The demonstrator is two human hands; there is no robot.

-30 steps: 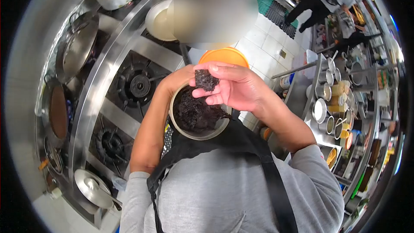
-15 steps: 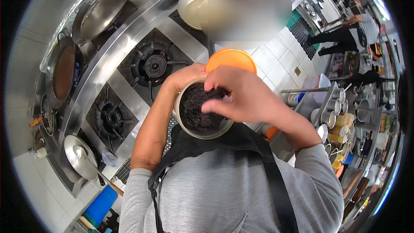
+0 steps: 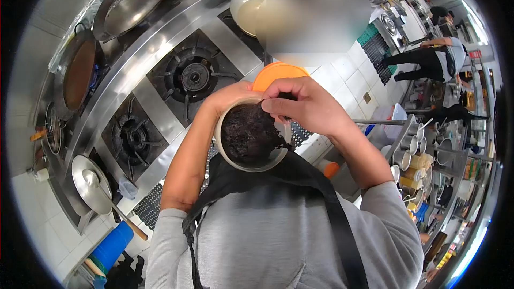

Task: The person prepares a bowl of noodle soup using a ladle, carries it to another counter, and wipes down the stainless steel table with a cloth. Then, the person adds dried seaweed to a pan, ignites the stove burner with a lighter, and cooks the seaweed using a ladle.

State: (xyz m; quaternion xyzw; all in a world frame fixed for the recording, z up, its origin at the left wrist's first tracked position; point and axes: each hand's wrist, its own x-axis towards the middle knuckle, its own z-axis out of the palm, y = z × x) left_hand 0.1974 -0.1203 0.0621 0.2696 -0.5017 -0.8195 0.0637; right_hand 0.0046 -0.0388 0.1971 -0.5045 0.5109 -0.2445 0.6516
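Note:
A round, pale-rimmed tub point(image 3: 218, 138) is held against the front of my apron, its mouth facing up. Inside lies a dark, stringy, dried-looking clump point(image 3: 247, 134); I cannot tell exactly what it is. My left hand point(image 3: 230, 96) wraps the far left side of the tub, its fingers mostly hidden behind the rim. Just beyond the tub is an orange round lid point(image 3: 276, 75), close to the left fingers. My right hand point(image 3: 302, 108) pinches the upper right edge of the dark clump between thumb and fingers, with ragged strands hanging below.
Gas burners point(image 3: 194, 76) line the stove at left. A wok point(image 3: 134, 8) and a brown-filled pan point(image 3: 79, 77) stand behind them. A ladle point(image 3: 120, 208) rests in a metal bowl point(image 3: 85, 179). Shelves of pots point(image 3: 409, 144) stand at right; another person point(image 3: 428, 61) is farther off.
My right thumb and fingers, apart over the tub before, have closed on the clump and pulled its edge up to the right. The left hand still holds the tub.

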